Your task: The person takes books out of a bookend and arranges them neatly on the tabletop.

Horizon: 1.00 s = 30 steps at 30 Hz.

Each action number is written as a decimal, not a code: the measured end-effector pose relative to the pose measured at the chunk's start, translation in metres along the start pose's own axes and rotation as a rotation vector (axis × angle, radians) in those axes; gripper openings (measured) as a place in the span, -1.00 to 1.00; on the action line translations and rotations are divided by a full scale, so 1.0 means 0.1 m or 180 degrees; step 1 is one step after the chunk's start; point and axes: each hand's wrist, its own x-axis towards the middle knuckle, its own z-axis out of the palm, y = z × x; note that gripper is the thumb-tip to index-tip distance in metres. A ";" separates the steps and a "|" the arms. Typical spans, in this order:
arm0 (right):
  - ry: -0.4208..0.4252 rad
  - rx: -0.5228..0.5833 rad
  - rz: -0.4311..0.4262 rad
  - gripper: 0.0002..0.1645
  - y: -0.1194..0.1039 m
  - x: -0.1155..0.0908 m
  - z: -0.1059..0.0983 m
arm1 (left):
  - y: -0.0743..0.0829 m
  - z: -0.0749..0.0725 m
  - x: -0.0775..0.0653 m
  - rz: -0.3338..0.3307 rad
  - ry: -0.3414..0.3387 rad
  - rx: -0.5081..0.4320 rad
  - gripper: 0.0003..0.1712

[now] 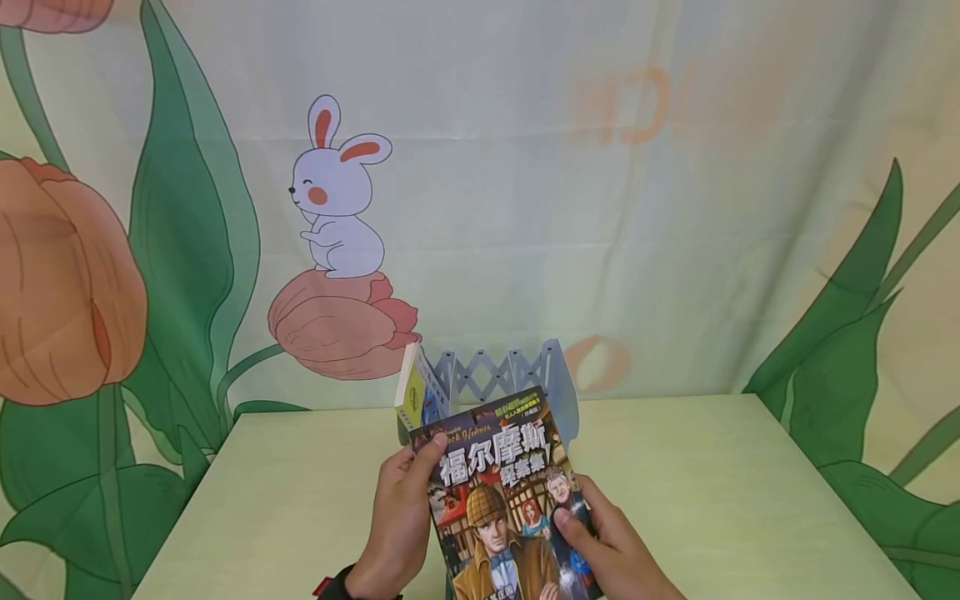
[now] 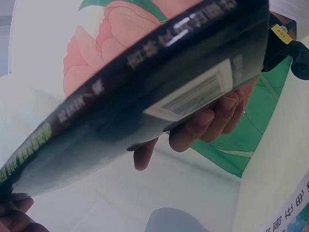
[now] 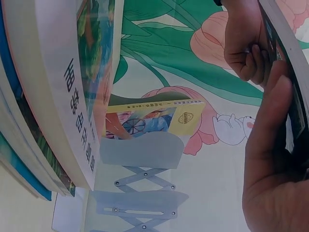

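Both hands hold a comic-style book (image 1: 495,492) with large white Chinese characters and a figure in a checked cap on its cover. My left hand (image 1: 397,512) grips its left edge, the thumb lying over the upper corner. Lower down on the right edge, my right hand (image 1: 618,546) pinches it with the thumb on the cover. The book tilts above the table, partly covering a grey-blue expanding bookend (image 1: 483,375). In the left wrist view, the dark back cover (image 2: 125,106) and several fingertips beneath it show.
A yellow-edged book (image 3: 159,118) leans upright at the far left of the bookend. Several thicker books (image 3: 63,96) stand close by in the right wrist view. The pale green table (image 1: 712,475) meets a printed curtain (image 1: 525,208) with a rabbit and tulips.
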 end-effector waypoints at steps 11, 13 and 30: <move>0.0312 -0.0086 -0.0034 -0.45 -0.03 -0.03 0.02 | 0.00 -0.03 0.03 -0.0091 -0.0026 0.0106 -0.30; 0.0336 -0.0046 -0.0011 -0.46 -0.04 -0.04 0.02 | 0.00 -0.05 0.03 -0.0088 -0.0053 0.0132 -0.29; 0.0432 0.0063 -0.0142 -0.61 -0.06 -0.09 0.04 | -0.10 -0.05 -0.02 0.0054 -0.0083 0.0545 -0.44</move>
